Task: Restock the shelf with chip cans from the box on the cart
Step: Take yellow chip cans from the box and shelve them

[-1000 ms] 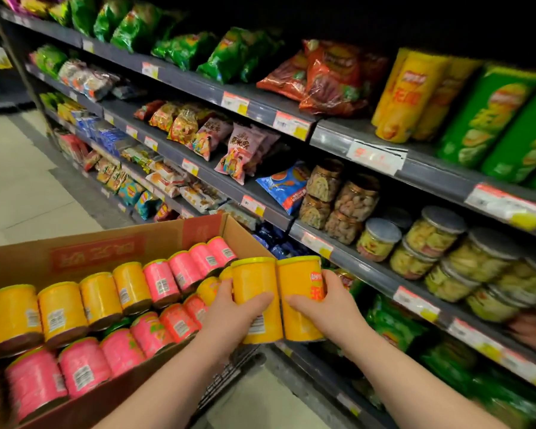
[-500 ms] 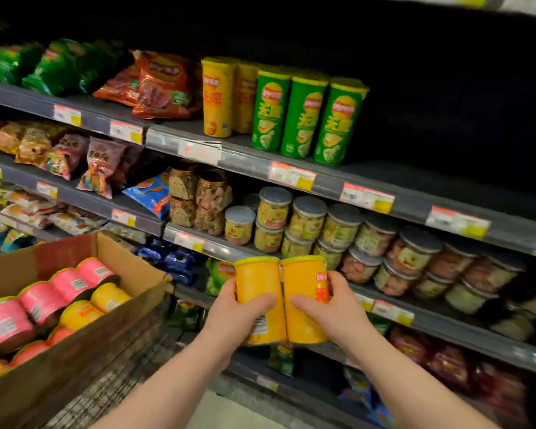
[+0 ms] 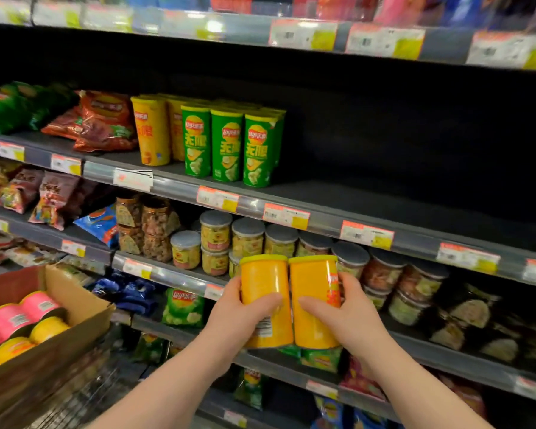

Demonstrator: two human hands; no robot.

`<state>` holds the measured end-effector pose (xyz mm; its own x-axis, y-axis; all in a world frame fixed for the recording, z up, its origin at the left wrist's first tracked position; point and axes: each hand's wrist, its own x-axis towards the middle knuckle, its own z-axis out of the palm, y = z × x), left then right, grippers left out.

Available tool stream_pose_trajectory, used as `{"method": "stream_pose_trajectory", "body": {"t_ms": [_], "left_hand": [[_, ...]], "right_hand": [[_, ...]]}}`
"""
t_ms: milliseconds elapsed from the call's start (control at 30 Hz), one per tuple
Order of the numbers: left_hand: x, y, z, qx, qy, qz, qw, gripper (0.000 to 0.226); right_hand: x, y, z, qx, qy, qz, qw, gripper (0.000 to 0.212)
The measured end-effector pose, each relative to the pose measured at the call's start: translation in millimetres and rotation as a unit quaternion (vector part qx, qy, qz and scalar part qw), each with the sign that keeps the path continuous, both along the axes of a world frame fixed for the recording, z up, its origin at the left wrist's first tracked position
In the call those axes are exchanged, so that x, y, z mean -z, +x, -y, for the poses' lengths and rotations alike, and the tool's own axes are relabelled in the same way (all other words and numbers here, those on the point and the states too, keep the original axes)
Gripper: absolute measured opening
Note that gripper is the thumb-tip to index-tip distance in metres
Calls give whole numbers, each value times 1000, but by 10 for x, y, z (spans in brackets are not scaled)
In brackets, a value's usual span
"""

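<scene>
A: Shifted since the earlier frame: shelf sits closer and more central; box retreats to the lower left.
B: Can location?
A: Left can and right can stand upright, touching, before the jars. Left grip clamps left can; right grip clamps right can.

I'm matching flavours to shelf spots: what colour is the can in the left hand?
The can is orange-yellow with a yellow lid, plainest in the head view.
</scene>
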<state>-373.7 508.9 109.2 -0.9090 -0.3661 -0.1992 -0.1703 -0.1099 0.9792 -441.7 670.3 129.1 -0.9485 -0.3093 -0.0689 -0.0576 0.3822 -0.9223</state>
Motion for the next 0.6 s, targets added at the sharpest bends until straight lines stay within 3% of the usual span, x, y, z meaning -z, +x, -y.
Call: {"method": "stream_pose_trajectory", "body": {"t_ms": [267,400,600], "left_hand": [[-363,-508,38,24,-12,-56,998,42],[-544,-845,143,42,-10,-87,995,54],[-719,-1306,457,48,-25,-137,989,32]], "right_hand": [[-385,-455,-39,17,-3,-62,998,61],[-638,-747,7,41,11,-96,994,68],[-943,-1300,255,88,22,-141,986,81]]}}
